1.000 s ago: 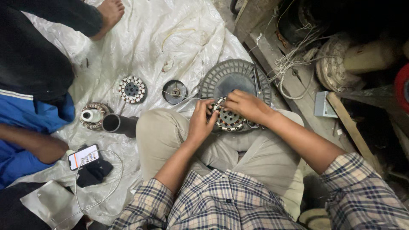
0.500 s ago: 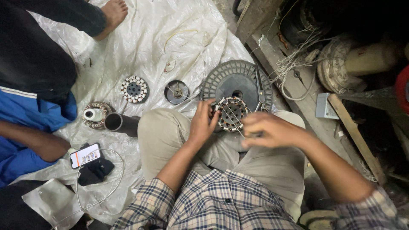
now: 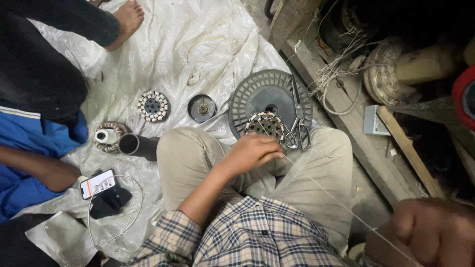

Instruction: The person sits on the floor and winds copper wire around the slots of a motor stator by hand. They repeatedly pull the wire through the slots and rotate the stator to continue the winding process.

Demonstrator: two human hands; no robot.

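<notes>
I sit cross-legged with a round motor stator resting against my knee. My left hand rests on its near edge, fingers pinching a thin pale wire. The wire runs taut to my right hand, a closed fist pulled back to the lower right corner, blurred and close to the camera. Scissors lie on the grey plastic spool disc just right of the stator.
On the white plastic sheet lie another stator, a round metal cap, a dark tube and a wound coil. A phone lies at left beside another person's arm. Wooden planks and clutter at right.
My right hand has drawn away from the stator toward the lower right, pulling the wire out long. My left hand has stayed at the stator.
</notes>
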